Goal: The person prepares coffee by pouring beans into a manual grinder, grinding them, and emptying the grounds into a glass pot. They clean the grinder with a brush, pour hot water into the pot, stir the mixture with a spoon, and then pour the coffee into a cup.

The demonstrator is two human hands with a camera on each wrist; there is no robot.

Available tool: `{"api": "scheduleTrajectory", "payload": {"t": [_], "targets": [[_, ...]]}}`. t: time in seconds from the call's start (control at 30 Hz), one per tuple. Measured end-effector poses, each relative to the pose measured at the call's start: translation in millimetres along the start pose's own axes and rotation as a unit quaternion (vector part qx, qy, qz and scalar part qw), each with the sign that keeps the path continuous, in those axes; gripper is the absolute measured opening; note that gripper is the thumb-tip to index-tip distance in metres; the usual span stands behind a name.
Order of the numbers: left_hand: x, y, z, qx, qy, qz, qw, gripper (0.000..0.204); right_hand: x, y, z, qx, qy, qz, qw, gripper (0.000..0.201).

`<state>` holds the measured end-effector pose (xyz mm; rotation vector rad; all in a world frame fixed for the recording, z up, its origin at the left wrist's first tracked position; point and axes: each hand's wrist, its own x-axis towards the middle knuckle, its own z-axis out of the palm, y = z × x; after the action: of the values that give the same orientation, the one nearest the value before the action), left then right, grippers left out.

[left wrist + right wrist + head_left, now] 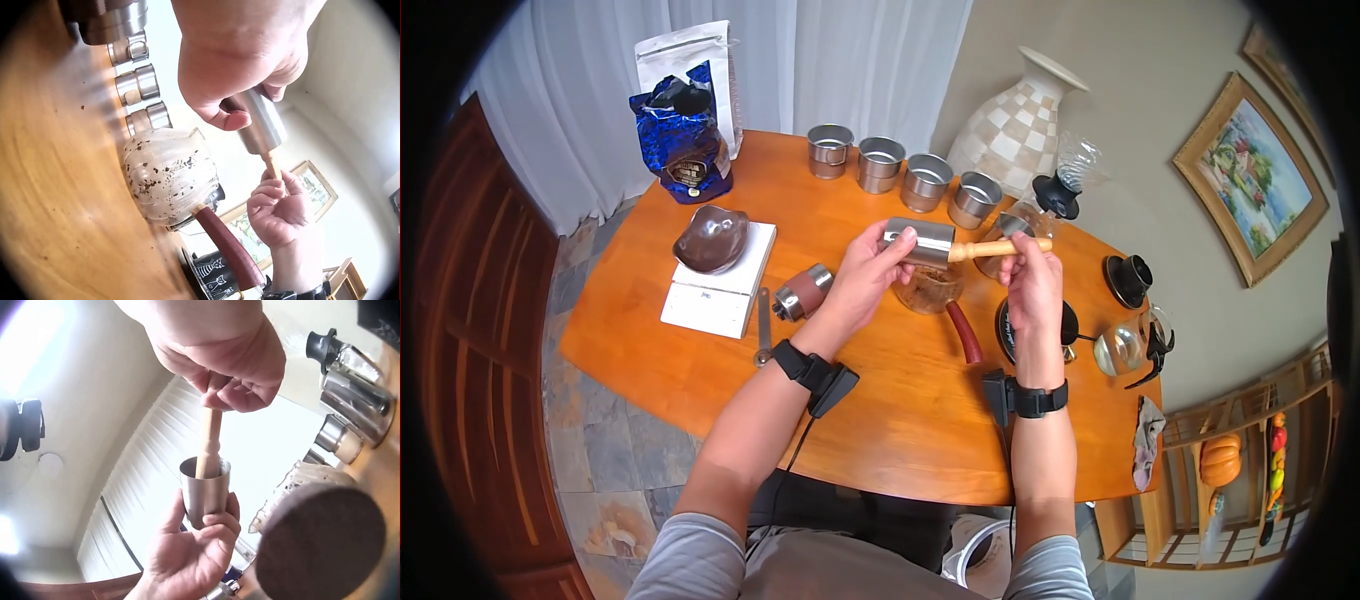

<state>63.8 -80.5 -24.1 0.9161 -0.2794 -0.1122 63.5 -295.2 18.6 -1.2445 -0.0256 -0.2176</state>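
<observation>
My left hand [866,272] grips a brushed metal cup [922,243], which lies nearly sideways above the table in the head view. A turned wooden stick [1000,249] runs into the cup's mouth, its inner end hidden there. Near its outer end, my right hand [1034,283] pinches the stick between thumb and fingers. In the right wrist view, the stick [211,444] stands inside the cup's rim, with left fingers wrapped around the cup [206,497]. Below the hands sits a clear glass pot [165,178] with dark specks inside and a dark red handle [228,247].
Several metal cups [881,165] line the back edge. At left are a white scale [705,307] bearing a brown dish [711,239], a grinder [804,291], a measuring spoon [764,325] and a blue bag [684,140]. A glass server [1120,347] and black cup [1135,275] stand right.
</observation>
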Motion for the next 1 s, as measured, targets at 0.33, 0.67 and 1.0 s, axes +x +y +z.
{"api": "scheduleTrajectory", "payload": {"t": [0.33, 0.67, 1.0], "targets": [[1, 0, -3, 0.002, 0.023, -0.002, 1.0, 0.024, -8, 1, 11, -0.076, -0.03, -0.121, 0.989, 0.02], [1, -2, -5, 0.002, 0.029, 0.025, 0.999, 0.023, -4, 7, 9, 0.082, -0.021, 0.013, 0.996, 0.02], [1, -6, -4, 0.012, 0.05, 0.041, 0.998, 0.025, -6, 7, 6, -0.026, -0.014, -0.029, 0.999, 0.019]]}}
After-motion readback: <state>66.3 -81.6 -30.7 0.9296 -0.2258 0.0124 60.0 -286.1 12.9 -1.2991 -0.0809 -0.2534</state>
